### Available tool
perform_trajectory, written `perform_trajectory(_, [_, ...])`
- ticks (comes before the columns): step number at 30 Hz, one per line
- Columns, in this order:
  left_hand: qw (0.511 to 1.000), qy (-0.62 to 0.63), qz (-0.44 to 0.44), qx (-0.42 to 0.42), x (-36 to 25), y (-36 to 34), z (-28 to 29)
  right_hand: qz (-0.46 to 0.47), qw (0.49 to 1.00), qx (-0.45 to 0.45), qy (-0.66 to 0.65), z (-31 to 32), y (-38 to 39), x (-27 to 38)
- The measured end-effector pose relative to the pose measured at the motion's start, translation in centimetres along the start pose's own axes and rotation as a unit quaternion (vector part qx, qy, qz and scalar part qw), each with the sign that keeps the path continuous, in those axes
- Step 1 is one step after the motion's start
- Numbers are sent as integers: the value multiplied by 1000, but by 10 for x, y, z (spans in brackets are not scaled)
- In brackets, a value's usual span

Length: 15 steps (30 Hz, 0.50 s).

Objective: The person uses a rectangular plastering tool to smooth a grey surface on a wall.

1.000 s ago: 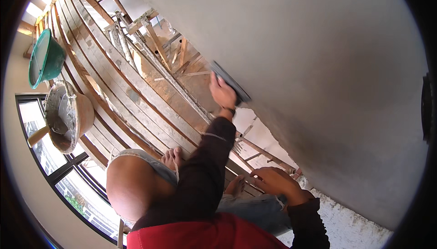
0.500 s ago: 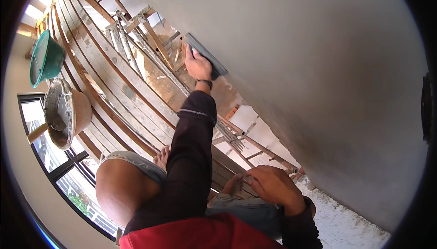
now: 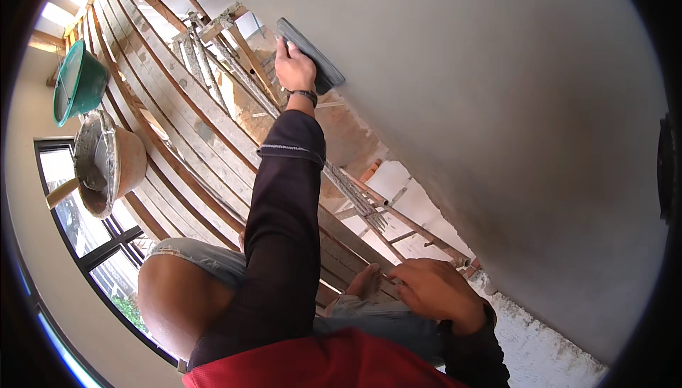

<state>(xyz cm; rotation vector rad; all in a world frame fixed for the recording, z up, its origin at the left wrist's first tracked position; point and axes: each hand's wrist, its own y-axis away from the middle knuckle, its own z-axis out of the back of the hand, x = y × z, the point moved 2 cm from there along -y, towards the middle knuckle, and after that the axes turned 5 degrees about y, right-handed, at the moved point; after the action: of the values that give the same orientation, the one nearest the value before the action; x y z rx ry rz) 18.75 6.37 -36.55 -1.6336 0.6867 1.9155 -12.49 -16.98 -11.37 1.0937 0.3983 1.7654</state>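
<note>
The left hand [image 3: 295, 72] reaches out on a long arm, its fingers closed round the back of a dark float [image 3: 312, 56]. The float lies along the near edge of the grey wall [image 3: 497, 132], seemingly flat against it. The right hand [image 3: 439, 292] hangs half-curled over the jeans [image 3: 376, 323]; its palm is hidden, so whether it holds anything cannot be told.

Good work here likely depends on even pressure along the whole blade — a dug-in corner could score the surface. At such reach, a firm wrist and movement from the shoulder should help; lighter pressure near the ragged edge might prevent crumbling. The person's bare foot [image 3: 365, 280] is on the planks [image 3: 202, 129], so steady footing matters — leaning too far could upset balance.
</note>
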Motion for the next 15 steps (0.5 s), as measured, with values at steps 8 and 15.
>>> perform_trajectory(8, [989,10,61,136,-2,318,11,70,997,9,-6,11,-14,20])
perform_trajectory(15, [995,-23,-100,8,26,103,-3,57,998,-26,-27,7,-4,10])
